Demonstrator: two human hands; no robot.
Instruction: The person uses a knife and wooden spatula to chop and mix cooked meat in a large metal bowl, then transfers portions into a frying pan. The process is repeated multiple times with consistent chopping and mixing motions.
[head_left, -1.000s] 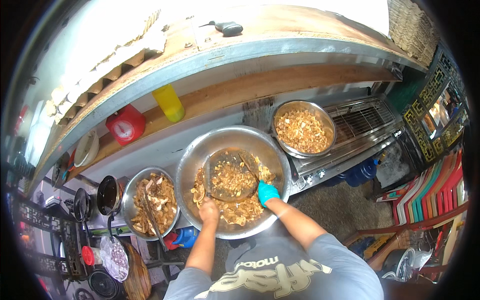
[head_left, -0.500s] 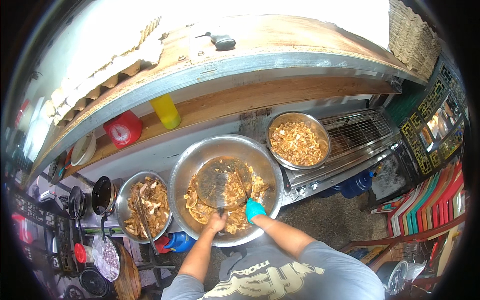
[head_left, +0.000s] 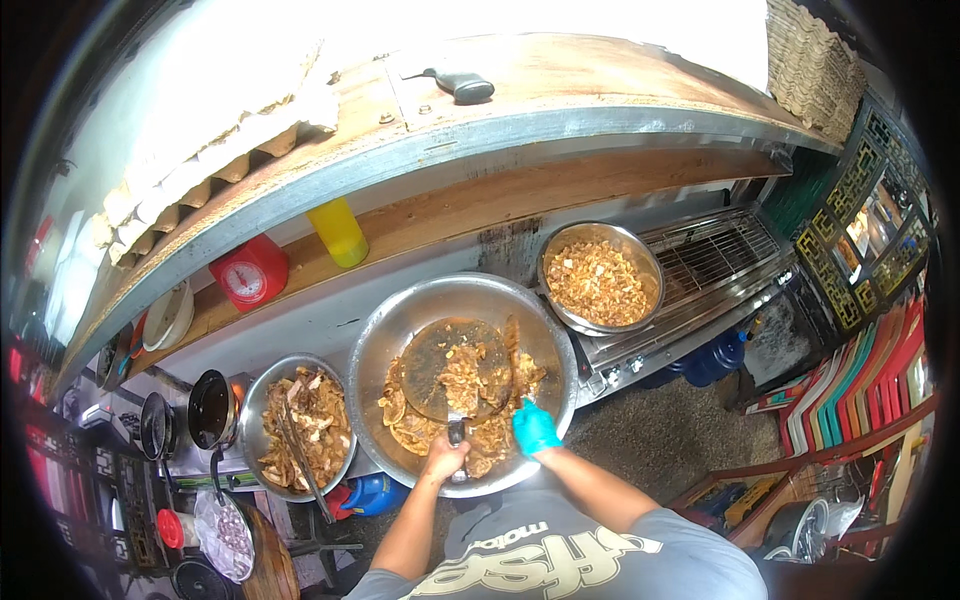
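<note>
My bare left hand (head_left: 445, 457) grips the black handle of a cleaver (head_left: 457, 432) at the near side of a large steel basin (head_left: 365, 350). Its blade cannot be made out clearly among the meat. In a teal glove, my right hand (head_left: 537, 428) is closed at the lower end of a long, narrow, brown-stained tool (head_left: 514, 345), whose kind I cannot tell. Inside the basin a round dark chopping board (head_left: 425, 365) carries a heap of chopped brown meat (head_left: 462, 378). More meat pieces (head_left: 415, 432) lie around the board.
To the left stands a steel bowl (head_left: 257, 390) of larger meat pieces with tongs (head_left: 297, 440) in it. A bowl of finely chopped meat (head_left: 600, 275) sits right, beside a grill rack (head_left: 715, 250). A shelf (head_left: 430, 215) behind bears a red scale (head_left: 250, 275) and yellow container (head_left: 340, 235).
The cleaver, blurred over the board before, now shows its handle plainly, and chopped meat is visible there. My right hand and its tool have shifted slightly right; the whole view has shifted a little.
</note>
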